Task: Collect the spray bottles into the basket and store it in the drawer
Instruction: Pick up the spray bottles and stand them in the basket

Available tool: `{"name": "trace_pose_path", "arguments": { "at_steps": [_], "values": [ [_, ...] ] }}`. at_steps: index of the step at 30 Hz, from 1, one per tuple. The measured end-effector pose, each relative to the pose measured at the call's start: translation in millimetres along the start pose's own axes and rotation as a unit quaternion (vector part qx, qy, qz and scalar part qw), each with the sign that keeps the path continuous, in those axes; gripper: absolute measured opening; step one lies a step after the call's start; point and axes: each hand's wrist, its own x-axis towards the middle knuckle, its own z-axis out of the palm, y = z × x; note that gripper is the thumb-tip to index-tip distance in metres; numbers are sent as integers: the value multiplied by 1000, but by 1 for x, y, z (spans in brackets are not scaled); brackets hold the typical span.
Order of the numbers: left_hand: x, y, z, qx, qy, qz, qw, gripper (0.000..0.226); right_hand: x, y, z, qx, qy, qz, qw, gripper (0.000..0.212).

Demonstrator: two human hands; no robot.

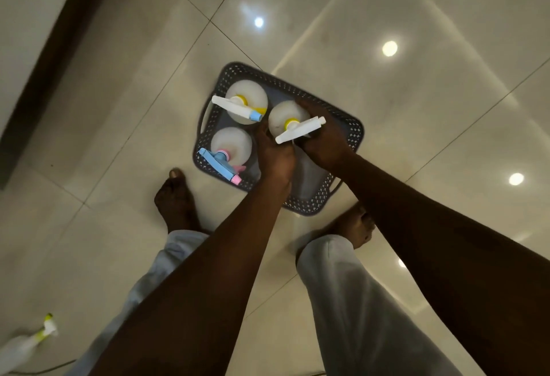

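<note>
Three pale spray bottles stand upright in the grey perforated basket (355, 134) on the tiled floor (416, 93); both the left hand (275, 157) and the right hand (324, 143) clasp the white-topped bottle (287, 121).

Three spray bottles (246, 102) stand in the basket (355, 134) on the floor (416, 108).

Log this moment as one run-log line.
stage: loading | both hands, left hand, right hand, on white-nozzle spray bottle in grey basket | in basket: three bottles | spray bottle on floor | drawer: unseen
</note>
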Motion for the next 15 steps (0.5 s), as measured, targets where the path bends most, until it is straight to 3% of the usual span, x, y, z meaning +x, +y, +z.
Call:
{"name": "trace_pose_path", "arguments": {
  "at_steps": [4,10,15],
  "values": [
    [4,-3,0,7,2,-11,1000,60,2,-1,4,4,-5,3,1000,76],
    [8,-14,-2,33,3,-9,999,58,1,1,5,1,-6,-13,1000,75],
    [-10,-18,-8,12,-12,-32,999,56,-13,-2,6,11,-3,27,1000,81]
  ]
}}
